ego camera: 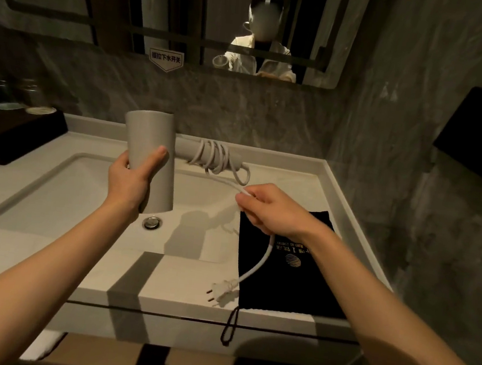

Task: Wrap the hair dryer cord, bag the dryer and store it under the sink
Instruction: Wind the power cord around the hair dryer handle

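My left hand [132,175] grips the grey barrel of the hair dryer [151,143] above the white sink [54,192]. Its handle points right, with several loops of the white cord [214,157] wound around it. My right hand [272,209] pinches the loose cord just right of the handle. The rest of the cord hangs down over a black drawstring bag [297,289] lying flat on the counter right of the sink. The plug [221,291] rests on the counter at the bag's left edge.
The sink's metal drain [151,222] lies under the dryer. A dark tray [16,132] with cups stands at the back left. A mirror [192,13] covers the wall ahead, a grey wall closes the right side. The bag's drawstring [230,327] hangs over the counter's front edge.
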